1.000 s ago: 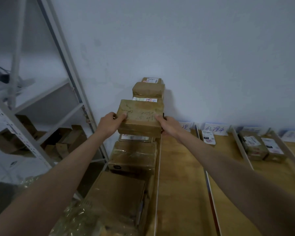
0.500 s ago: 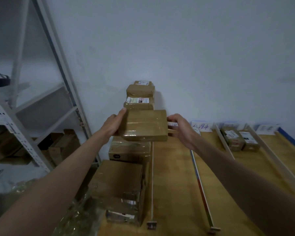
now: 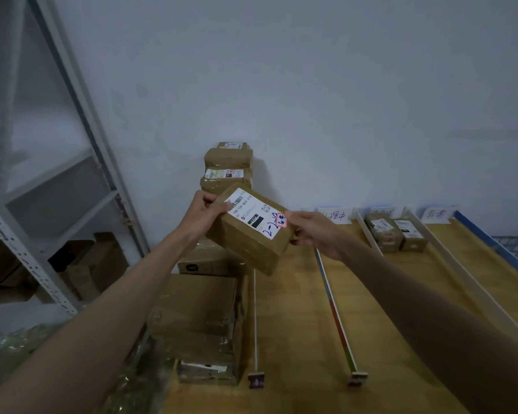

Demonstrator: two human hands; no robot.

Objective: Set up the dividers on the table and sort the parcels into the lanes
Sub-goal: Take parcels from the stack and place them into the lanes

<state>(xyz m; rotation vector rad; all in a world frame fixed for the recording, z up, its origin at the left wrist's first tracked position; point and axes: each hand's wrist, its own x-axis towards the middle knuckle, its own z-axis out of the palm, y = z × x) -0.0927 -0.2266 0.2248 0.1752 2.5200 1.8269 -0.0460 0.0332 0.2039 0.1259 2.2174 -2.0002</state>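
I held the parcel [image 3: 253, 231] in the air above the left edge of the desk [image 3: 293, 324], my left hand [image 3: 202, 212] gripping its far left corner and my right hand [image 3: 313, 231] pinching its right end, label side tilted up toward me. To do this step well, I judged, I had to read the handwritten mark by the red stamp (blue ink, hard to make out) before choosing a lane. 2 parcels [image 3: 396, 231] already sat in a lane on the right, between dividers [image 3: 335, 312]. I needed to keep both grips firm while carrying it across.
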